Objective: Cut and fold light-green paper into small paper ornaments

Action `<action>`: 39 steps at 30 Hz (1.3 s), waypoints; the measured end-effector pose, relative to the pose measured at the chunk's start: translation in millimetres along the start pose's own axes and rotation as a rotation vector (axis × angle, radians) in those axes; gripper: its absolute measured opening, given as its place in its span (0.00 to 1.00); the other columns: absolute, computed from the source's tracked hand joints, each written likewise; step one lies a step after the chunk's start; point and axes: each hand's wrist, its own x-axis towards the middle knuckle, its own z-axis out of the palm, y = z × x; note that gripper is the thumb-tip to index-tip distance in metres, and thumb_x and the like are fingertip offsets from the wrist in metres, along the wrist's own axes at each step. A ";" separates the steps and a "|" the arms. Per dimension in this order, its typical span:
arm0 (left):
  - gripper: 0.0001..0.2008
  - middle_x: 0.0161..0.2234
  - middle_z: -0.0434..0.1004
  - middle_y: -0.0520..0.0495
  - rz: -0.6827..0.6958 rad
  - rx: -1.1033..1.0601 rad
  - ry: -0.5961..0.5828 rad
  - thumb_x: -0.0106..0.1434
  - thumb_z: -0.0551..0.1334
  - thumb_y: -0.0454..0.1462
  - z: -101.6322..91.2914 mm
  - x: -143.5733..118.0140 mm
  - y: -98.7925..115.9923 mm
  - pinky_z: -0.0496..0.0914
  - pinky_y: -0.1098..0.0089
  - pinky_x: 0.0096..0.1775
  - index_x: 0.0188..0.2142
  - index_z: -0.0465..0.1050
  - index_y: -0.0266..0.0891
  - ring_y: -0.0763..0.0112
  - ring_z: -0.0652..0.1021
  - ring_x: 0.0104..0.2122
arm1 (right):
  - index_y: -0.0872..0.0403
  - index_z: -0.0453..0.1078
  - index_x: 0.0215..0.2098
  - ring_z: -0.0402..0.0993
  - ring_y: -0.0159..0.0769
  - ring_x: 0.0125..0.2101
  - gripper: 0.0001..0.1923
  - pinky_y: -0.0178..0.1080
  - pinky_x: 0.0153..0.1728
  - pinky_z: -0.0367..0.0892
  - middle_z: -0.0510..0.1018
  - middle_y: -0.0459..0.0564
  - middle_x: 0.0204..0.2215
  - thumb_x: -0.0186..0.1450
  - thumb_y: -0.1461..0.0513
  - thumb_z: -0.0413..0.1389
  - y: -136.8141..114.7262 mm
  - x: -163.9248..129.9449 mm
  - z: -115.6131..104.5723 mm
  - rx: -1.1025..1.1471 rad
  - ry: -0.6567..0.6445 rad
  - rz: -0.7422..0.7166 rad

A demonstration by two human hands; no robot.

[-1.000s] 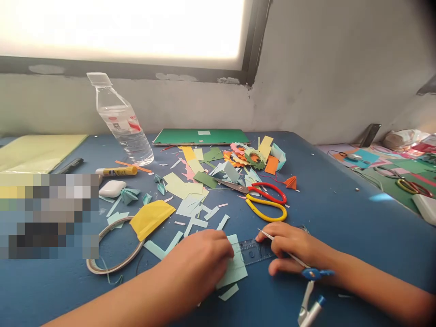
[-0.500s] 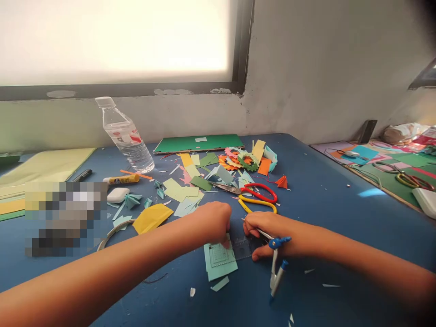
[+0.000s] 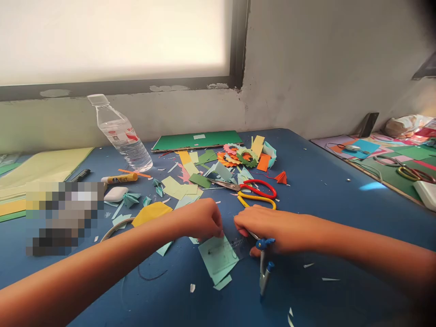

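fingers (image 3: 218, 231) slid green paper (image 3: 218, 256) leftward

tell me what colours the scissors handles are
One handle is red, the other yellow; the scissors show clearly in the head view, lying on the blue table.

Both forearms reach forward, converging; left hand (image 3: 200, 220) curled, fingertips down; right hand (image 3: 269, 225) closed, knuckles up.

both hands (image 3: 204, 220) (image 3: 264, 225) slid left and closer together. green paper (image 3: 218, 259) rotated under the ruler (image 3: 238, 243); compass (image 3: 264, 268) now hangs lower.
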 end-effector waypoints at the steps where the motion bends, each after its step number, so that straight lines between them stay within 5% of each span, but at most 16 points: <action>1: 0.06 0.18 0.71 0.52 -0.010 -0.059 0.006 0.47 0.62 0.37 0.1 -1.0 -5.2 0.67 0.72 0.22 0.22 0.74 0.37 0.69 0.74 0.20 | 0.53 0.56 0.32 0.62 0.36 0.36 0.14 0.33 0.31 0.57 0.66 0.46 0.33 0.56 0.68 0.59 0.8 0.1 0.7 -0.031 0.005 -0.058; 7: 0.12 0.25 0.71 0.50 -0.059 -0.390 0.180 0.51 0.61 0.44 17.7 -17.5 -45.1 0.71 0.75 0.22 0.30 0.70 0.36 0.67 0.77 0.29 | 0.52 0.58 0.32 0.64 0.33 0.30 0.07 0.34 0.28 0.59 0.67 0.47 0.34 0.60 0.66 0.53 17.7 -2.0 25.3 -0.145 0.184 -0.230; 13: 0.12 0.28 0.71 0.52 -0.029 -0.492 0.318 0.54 0.61 0.45 40.7 -34.4 -57.8 0.72 0.74 0.22 0.34 0.68 0.39 0.69 0.76 0.28 | 0.52 0.59 0.26 0.71 0.39 0.39 0.06 0.39 0.38 0.66 0.74 0.55 0.37 0.59 0.67 0.52 37.9 8.2 44.6 -0.102 0.344 -0.363; 19: 0.12 0.26 0.71 0.52 -0.019 -0.380 0.351 0.56 0.60 0.45 41.8 -34.9 -63.2 0.68 0.75 0.19 0.33 0.73 0.39 0.70 0.73 0.25 | 0.52 0.59 0.24 0.73 0.37 0.40 0.10 0.39 0.42 0.67 0.78 0.54 0.33 0.60 0.71 0.49 45.1 23.0 45.0 -0.095 0.447 -0.581; 28: 0.06 0.26 0.76 0.53 0.041 -0.015 0.384 0.57 0.62 0.40 34.9 -33.4 -66.8 0.69 0.73 0.29 0.31 0.75 0.42 0.70 0.76 0.27 | 0.54 0.63 0.25 0.71 0.37 0.47 0.11 0.40 0.47 0.65 0.79 0.55 0.38 0.65 0.70 0.49 46.3 30.0 36.9 -0.104 0.346 -0.583; 31: 0.05 0.30 0.78 0.52 0.166 0.144 0.516 0.60 0.60 0.37 44.5 -36.1 -72.7 0.70 0.73 0.29 0.34 0.74 0.42 0.70 0.77 0.28 | 0.55 0.65 0.28 0.71 0.38 0.47 0.10 0.41 0.47 0.65 0.79 0.55 0.39 0.67 0.69 0.48 46.9 29.5 35.3 -0.121 0.334 -0.592; 34: 0.13 0.39 0.78 0.47 0.524 0.356 0.781 0.65 0.49 0.32 63.6 -37.5 -82.0 0.71 0.73 0.34 0.37 0.72 0.42 0.69 0.78 0.35 | 0.55 0.67 0.30 0.71 0.39 0.49 0.10 0.42 0.47 0.65 0.79 0.55 0.42 0.67 0.69 0.48 47.6 27.4 38.2 -0.148 0.330 -0.590; 36: 0.14 0.33 0.79 0.50 0.749 0.481 0.954 0.66 0.48 0.31 77.0 -35.7 -86.9 0.70 0.74 0.32 0.34 0.72 0.43 0.70 0.78 0.32 | 0.55 0.67 0.30 0.71 0.40 0.50 0.11 0.43 0.47 0.65 0.78 0.54 0.43 0.67 0.70 0.48 46.9 25.7 42.7 -0.173 0.351 -0.577; 39: 0.11 0.28 0.78 0.54 0.797 0.588 1.051 0.65 0.53 0.30 91.6 -28.6 -89.7 0.70 0.77 0.29 0.34 0.73 0.43 0.74 0.77 0.27 | 0.54 0.68 0.29 0.70 0.41 0.50 0.12 0.44 0.46 0.66 0.78 0.52 0.45 0.67 0.70 0.48 42.9 23.8 49.1 -0.229 0.394 -0.541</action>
